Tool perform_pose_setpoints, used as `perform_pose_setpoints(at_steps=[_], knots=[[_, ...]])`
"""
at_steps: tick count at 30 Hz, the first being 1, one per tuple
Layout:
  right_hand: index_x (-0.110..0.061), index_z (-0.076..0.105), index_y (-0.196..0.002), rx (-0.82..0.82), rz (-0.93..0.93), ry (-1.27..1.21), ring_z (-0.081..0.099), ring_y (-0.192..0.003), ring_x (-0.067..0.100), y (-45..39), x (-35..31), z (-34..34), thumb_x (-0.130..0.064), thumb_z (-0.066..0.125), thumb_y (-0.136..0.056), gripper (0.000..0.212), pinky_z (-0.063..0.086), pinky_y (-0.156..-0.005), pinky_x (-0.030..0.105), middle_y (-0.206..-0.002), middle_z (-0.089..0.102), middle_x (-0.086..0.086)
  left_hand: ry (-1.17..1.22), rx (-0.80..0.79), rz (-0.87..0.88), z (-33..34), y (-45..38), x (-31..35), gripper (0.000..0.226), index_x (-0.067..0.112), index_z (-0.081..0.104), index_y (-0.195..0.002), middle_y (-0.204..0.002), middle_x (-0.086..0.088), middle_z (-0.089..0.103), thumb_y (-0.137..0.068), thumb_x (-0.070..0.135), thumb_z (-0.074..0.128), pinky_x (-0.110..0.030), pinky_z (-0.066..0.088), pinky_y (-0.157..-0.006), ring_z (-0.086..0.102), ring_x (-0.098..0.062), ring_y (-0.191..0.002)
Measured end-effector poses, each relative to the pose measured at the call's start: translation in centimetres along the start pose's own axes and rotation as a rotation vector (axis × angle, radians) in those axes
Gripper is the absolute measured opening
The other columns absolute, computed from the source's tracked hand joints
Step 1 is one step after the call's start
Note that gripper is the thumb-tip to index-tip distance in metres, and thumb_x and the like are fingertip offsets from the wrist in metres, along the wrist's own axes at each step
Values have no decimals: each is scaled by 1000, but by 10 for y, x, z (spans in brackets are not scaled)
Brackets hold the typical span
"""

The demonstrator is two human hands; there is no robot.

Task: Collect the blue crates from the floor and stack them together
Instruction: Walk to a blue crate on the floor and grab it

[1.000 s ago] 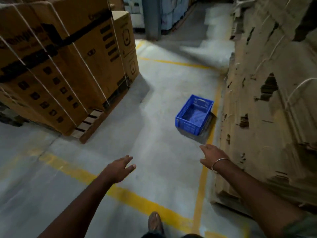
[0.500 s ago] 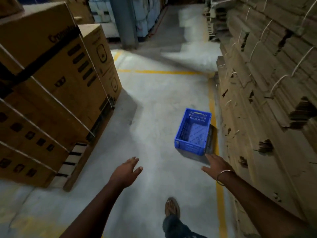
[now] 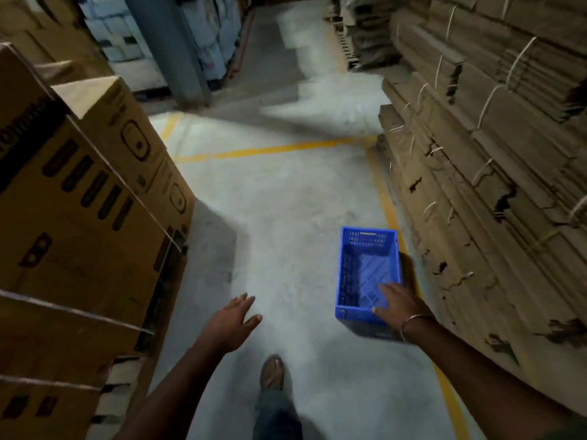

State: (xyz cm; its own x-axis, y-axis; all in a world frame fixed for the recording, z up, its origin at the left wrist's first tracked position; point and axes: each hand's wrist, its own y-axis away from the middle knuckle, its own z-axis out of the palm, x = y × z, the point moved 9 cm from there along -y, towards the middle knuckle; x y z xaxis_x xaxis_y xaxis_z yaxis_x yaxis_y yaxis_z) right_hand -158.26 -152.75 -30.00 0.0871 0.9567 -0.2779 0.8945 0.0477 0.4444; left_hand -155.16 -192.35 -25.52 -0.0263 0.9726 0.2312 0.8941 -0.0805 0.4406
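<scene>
Concrete floor (image 3: 286, 217) bears blue crate (image 3: 368, 249); right hand (image 3: 398, 304) fingers spread over its near rim, left hand (image 3: 230, 322) open, empty.

Crate (image 3: 368, 274) is bright blue w/ slotted walls & a diamond-lattice base. Floor (image 3: 286, 217) under it is pale grey w/ yellow lines (image 3: 273, 149). Left of crate: brown cartons (image 3: 79, 217), black print, white straps. Right of crate: plain tan flat cardboard stacks (image 3: 492, 154) tied w/ white string.

The right hand (image 3: 401, 304) reaches over the blue crate's (image 3: 365, 271) near rim; left hand (image 3: 233, 319) hangs spread.
</scene>
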Motion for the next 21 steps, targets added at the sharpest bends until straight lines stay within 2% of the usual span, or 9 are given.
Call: perform_pose_setpoints(at_steps=[5,8,11,14,17,21], knots=[[-21,38,-145,7,240,-110,45,-131,28,-55,9,-7,-54,61,-82,74,42,-103,36,-145,43,9,-52,-59,125,-51,-118,-27,65,22,29,-156,-165,-2,20,-101,55,40,-32,19,-120,17,-18,-153],[-27,45,-137,58,376,-209,55,-119,29,-73,14,-15,-57,61,-75,71,49,-93,36,-136,53,8,-77,-98,242,-87,-185,-22,67,25,31,-156,-165,2,21,-99,58,41,-32,20,-121,17,-15,-153],[-24,46,-138,63,494,-314,55,-120,29,-81,27,-8,-57,61,-75,73,48,-95,37,-139,51,9,-153,-165,319,-115,-258,-3,74,25,30,-156,-165,2,20,-94,66,35,-36,21,-122,15,-15,-153],[-31,37,-145,77,613,-420,49,-127,29,-76,38,4,-63,53,-75,80,46,-99,40,-144,47,7,-222,-211,415,-122,-317,41,71,27,29,-156,-165,4,20,-96,63,39,-35,21,-121,16,-14,-153],[-22,28,-151,55,737,-482,40,-136,29,-76,49,23,-52,57,-87,76,38,-107,39,-150,37,9,-280,-269,542,-114,-368,104,68,29,31,-155,-164,6,22,-97,62,42,-32,21,-120,18,-12,-152],[-20,23,-152,-3,918,-619,33,-140,30,-95,77,71,-55,54,-88,80,34,-111,43,-155,30,9,-354,-375,606,-86,-427,172,75,30,32,-155,-164,5,24,-90,69,38,-34,21,-122,19,-14,-152]])
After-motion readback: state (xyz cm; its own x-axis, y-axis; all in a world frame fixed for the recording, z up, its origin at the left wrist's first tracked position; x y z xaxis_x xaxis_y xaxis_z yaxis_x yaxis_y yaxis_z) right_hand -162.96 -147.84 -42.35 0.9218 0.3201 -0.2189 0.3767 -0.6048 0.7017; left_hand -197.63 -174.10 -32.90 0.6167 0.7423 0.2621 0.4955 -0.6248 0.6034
